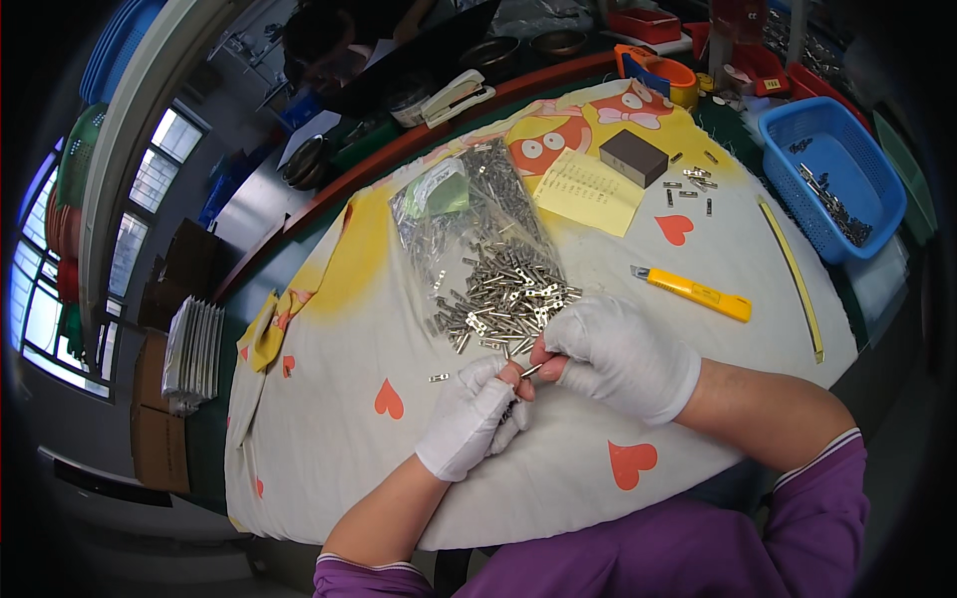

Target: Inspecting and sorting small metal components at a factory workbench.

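Observation:
My left hand (474,417) and my right hand (626,357), both in white gloves with bare fingertips, meet over the cloth. A small slim metal piece (531,371) is pinched between the fingertips of both; its exact kind is too small to make out. The left fingers curl inward, and dark bits show in them. Just beyond the hands, a heap of small silvery metal pieces (503,294) spills from a clear plastic bag (414,234) full of more. One loose piece (439,378) lies left of the heap.
A yellow utility knife (693,292) lies right of the heap. Behind it are a yellow paper note (588,194), a dark block (634,156) and several scattered metal pieces (690,183). A blue basket (778,140) and a yellow strip (793,279) are at the right; a stapler (459,98) stands beyond.

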{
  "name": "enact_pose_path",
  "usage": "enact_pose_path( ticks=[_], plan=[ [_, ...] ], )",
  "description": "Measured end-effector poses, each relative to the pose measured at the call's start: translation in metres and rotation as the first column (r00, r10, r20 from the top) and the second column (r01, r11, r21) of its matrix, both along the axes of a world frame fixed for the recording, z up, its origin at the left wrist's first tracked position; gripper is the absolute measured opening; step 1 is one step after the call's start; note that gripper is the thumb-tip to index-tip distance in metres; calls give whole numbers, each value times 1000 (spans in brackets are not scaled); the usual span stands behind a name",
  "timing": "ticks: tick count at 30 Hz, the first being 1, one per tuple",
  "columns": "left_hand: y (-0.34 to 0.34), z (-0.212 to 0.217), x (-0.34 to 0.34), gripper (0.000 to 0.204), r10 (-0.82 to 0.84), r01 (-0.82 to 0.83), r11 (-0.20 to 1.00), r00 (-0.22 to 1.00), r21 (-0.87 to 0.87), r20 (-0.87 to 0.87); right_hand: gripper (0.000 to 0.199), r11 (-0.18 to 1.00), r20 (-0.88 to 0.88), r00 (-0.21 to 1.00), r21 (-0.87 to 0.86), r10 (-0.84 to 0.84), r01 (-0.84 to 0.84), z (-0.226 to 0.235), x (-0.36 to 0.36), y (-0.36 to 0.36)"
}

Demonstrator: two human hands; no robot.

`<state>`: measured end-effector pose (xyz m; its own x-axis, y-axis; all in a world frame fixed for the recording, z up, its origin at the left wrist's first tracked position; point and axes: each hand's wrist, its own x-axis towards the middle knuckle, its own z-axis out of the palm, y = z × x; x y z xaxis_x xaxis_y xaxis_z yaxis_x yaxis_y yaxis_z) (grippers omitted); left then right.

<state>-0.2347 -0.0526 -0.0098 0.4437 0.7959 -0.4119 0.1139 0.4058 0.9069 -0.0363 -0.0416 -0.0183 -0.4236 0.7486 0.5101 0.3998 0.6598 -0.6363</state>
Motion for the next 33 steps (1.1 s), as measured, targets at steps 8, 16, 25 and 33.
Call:
enact_pose_path(
  ticks=[8, 16, 25, 33],
  plan=[
    [-1, 0, 0, 32, 4, -4, 1000, 1000, -19, 12, 15, 1000, 17, 1000, 25, -13, 12, -1, -1, 0],
    [0, -1, 0, 33, 1, 0, 1000, 998, -28, 57, 16, 1000, 25, 1000, -4, 8, -8, 1, -3, 1],
    [4, -15, -5, 30, 25, -52, 993, 971, 107, 239, 13, 993, 158, 980, 41, -119, 114, 6, 5, 5],
    [6, -16, -6, 28, 48, -69, 996, 941, 51, 334, 14, 993, 277, 957, 101, -83, 57, 1, -1, 3]
  ],
)
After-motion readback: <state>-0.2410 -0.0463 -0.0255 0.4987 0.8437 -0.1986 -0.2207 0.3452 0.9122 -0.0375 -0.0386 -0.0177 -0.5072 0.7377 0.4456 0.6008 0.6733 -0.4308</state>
